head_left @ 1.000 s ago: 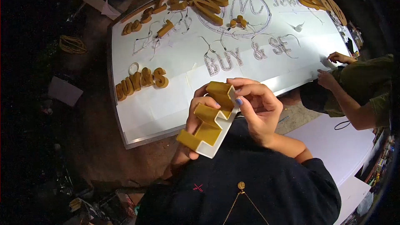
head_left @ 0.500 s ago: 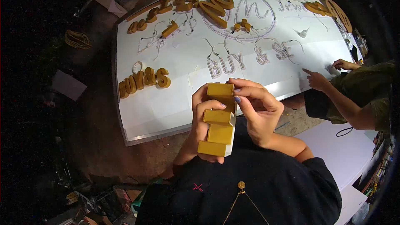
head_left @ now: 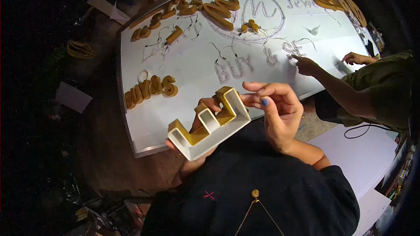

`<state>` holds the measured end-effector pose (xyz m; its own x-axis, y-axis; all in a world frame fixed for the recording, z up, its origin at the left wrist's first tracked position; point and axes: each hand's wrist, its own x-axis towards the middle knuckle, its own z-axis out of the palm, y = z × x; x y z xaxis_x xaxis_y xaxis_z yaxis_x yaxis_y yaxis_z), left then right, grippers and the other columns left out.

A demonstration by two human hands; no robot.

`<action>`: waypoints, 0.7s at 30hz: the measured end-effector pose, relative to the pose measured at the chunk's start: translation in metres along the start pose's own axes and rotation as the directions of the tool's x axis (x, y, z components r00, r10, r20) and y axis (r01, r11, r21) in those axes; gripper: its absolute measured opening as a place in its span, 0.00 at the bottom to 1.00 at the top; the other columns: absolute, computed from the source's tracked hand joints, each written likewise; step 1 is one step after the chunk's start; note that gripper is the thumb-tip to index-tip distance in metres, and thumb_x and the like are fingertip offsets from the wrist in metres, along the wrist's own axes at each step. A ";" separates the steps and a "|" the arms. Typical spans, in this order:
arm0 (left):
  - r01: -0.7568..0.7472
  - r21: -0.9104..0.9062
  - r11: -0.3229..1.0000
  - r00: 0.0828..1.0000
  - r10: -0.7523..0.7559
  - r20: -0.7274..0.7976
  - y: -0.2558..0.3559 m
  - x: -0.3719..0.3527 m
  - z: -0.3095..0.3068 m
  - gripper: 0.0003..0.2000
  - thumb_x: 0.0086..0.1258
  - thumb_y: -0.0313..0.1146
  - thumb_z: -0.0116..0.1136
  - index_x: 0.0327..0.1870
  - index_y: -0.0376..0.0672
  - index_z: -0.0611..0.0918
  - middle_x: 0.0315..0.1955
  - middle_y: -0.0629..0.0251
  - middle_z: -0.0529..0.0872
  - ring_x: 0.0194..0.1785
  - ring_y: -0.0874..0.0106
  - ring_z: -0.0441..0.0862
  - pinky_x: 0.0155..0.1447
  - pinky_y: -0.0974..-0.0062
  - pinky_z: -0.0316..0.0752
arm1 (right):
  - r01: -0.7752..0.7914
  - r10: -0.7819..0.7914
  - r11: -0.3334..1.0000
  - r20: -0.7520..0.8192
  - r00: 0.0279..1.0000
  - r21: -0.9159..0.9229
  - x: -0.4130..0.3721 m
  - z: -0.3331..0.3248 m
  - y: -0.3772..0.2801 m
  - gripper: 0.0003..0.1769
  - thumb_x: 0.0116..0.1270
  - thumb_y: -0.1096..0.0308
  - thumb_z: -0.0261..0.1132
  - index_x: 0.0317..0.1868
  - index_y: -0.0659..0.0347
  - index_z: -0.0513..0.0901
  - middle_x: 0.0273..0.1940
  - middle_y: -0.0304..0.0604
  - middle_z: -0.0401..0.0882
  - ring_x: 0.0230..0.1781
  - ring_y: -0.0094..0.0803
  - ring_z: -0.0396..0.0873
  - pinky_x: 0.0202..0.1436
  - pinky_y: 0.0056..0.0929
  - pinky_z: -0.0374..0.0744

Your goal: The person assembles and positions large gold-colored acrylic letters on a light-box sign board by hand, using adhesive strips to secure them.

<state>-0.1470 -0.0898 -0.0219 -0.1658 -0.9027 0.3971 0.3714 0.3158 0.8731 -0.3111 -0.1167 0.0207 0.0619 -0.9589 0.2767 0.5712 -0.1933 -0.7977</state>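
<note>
A hollow channel letter E [head_left: 212, 124], gold on its sides and white inside, is held tilted in front of my chest. My left hand [head_left: 194, 164] grips it from behind and below, with fingertips showing in the notches between its arms. By the letter's right end is my right hand [head_left: 280, 113], its fingers loosely bent and apart; whether a fingertip touches the edge is hard to see. Beyond lie gold letters reading BUY&S [head_left: 151, 89] and LED-strip letters reading BUY & SE [head_left: 236, 67] on the white board.
The white board [head_left: 175, 122] covers the table, with more gold letters [head_left: 221, 11] and wiring at the back. A roll of tape [head_left: 142, 76] sits near the gold letters. At right, a co-worker's hand [head_left: 306, 66] reaches onto the LED letters. White sheets [head_left: 350, 153] lie lower right.
The channel letter has turned in my left hand, so its hollow white inside now faces me. My right hand has shifted slightly right. The co-worker's hand has moved left onto the LED letters.
</note>
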 end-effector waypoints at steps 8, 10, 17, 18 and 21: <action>0.048 -0.081 0.996 0.999 -0.049 -0.017 0.002 0.004 0.004 0.48 0.41 0.74 0.59 0.55 0.41 0.66 0.58 0.49 0.58 0.66 0.54 0.59 0.66 0.55 0.57 | 0.065 -0.063 0.993 0.024 0.998 -0.096 0.002 -0.002 -0.001 0.07 0.65 0.83 0.54 0.42 0.75 0.76 0.49 0.61 0.77 0.48 0.39 0.79 0.54 0.32 0.77; 0.070 -0.134 0.989 0.997 -0.076 -0.034 0.003 0.002 0.004 0.48 0.41 0.74 0.59 0.55 0.41 0.67 0.58 0.49 0.59 0.66 0.54 0.59 0.66 0.55 0.57 | 0.076 -0.075 0.987 0.013 0.997 -0.142 0.002 -0.004 -0.001 0.07 0.64 0.83 0.55 0.41 0.75 0.77 0.47 0.60 0.78 0.48 0.39 0.79 0.53 0.32 0.77; 0.117 -0.308 0.944 0.984 -0.152 -0.091 0.004 0.008 0.004 0.48 0.41 0.74 0.59 0.55 0.41 0.67 0.58 0.49 0.60 0.66 0.54 0.59 0.67 0.54 0.57 | 0.093 -0.093 0.911 0.019 0.995 -0.402 0.009 -0.010 -0.004 0.07 0.57 0.81 0.62 0.37 0.69 0.81 0.44 0.54 0.81 0.44 0.37 0.80 0.48 0.29 0.76; 0.121 -0.326 0.938 0.983 -0.159 -0.093 0.003 0.007 0.004 0.48 0.41 0.74 0.59 0.55 0.41 0.67 0.58 0.49 0.60 0.66 0.54 0.59 0.67 0.54 0.57 | 0.097 -0.101 0.907 0.013 0.995 -0.409 0.009 -0.012 -0.002 0.07 0.57 0.81 0.62 0.37 0.69 0.81 0.44 0.54 0.81 0.44 0.37 0.80 0.48 0.29 0.76; 0.132 -0.366 0.921 0.979 -0.180 -0.100 0.000 0.009 0.005 0.47 0.42 0.74 0.59 0.55 0.41 0.67 0.58 0.49 0.61 0.66 0.54 0.59 0.67 0.53 0.57 | 0.141 -0.124 0.881 0.066 0.990 -0.451 0.010 -0.016 0.001 0.07 0.55 0.80 0.64 0.36 0.67 0.82 0.45 0.52 0.81 0.43 0.35 0.81 0.45 0.27 0.78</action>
<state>-0.1535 -0.0962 -0.0170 -0.1375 -0.9694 0.2035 0.6551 0.0651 0.7528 -0.3227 -0.1299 0.0142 0.0449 -0.9117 0.4084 0.1426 -0.3988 -0.9059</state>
